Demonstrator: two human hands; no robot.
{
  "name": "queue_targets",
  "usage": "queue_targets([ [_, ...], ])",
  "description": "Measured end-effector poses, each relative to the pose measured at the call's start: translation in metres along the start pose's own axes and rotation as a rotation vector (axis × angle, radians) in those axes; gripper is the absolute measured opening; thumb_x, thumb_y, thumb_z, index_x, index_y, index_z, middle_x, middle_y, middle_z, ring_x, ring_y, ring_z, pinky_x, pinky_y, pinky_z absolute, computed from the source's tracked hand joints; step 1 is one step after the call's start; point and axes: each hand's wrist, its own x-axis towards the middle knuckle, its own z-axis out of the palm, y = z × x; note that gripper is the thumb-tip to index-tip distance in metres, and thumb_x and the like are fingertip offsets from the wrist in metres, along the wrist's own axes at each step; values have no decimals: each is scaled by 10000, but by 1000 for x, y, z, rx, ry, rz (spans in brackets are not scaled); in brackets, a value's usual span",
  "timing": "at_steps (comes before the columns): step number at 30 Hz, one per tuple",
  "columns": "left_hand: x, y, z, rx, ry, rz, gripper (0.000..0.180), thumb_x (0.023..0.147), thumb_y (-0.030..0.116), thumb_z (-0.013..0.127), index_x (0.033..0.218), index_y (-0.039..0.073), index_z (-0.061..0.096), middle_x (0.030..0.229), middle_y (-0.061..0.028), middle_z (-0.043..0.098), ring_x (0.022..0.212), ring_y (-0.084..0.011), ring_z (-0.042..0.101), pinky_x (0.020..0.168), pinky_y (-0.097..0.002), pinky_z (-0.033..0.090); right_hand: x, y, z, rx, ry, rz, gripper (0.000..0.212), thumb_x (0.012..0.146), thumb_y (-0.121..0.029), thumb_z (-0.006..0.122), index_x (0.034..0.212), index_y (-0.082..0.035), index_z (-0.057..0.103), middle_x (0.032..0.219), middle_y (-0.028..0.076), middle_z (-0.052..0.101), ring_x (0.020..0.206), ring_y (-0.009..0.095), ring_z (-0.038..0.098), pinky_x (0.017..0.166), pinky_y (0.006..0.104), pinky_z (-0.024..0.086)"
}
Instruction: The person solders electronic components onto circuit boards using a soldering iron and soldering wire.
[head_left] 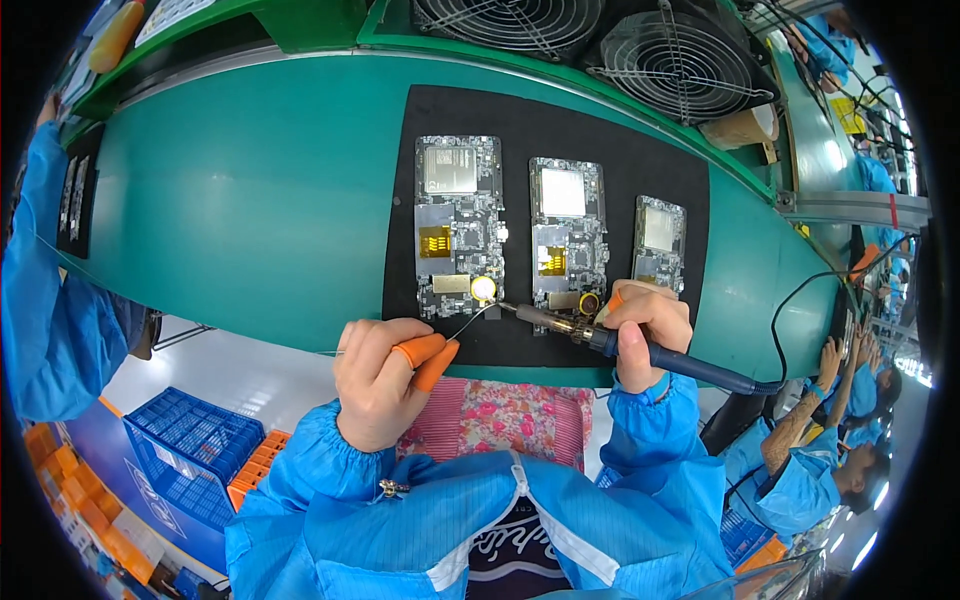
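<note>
Three circuit boards lie in a row on a black mat point(620, 130). At the lower right corner of the left board point(462, 215), beside a round coin cell point(483, 288), the tip of a soldering iron point(690, 368) meets a thin solder wire point(470, 322). My left hand point(385, 375), with orange finger cots on thumb and forefinger, pinches the wire. My right hand point(645, 325) grips the iron by its dark blue handle. It partly covers the right board point(660, 235), while the middle board point(568, 220) sits just above the iron.
Two caged fans point(683, 65) stand behind the green bench point(240, 180). The iron's black cord point(783, 320) loops off to the right. A blue crate point(195, 440) is on the floor at left. People in blue smocks sit on both sides; a floral cushion point(510, 415) lies below the bench edge.
</note>
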Motion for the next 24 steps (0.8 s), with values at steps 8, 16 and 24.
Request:
queue_targets([
  [8,1,0,4,14,-26,6,250,564,-7,773,745,25,603,822,-66,595,698,-220,539,585,-307,399,6,1,4,-22,-63,-21,171,775,-110,540,655,8,506,524,105,485,417,210,452,396,298,344],
  [16,0,1,8,0,-34,25,265,564,9,772,769,35,606,835,-56,598,693,-206,542,593,-303,396,4,5,5,-20,-56,-60,146,749,-86,548,655,16,504,528,114,494,423,220,478,403,296,371],
  [24,5,2,16,16,-46,47,261,553,-25,773,745,19,602,830,-81,596,706,-229,542,578,-315,401,5,6,3,-20,-92,-34,114,729,-65,535,655,16,503,525,111,492,421,212,475,403,297,375],
])
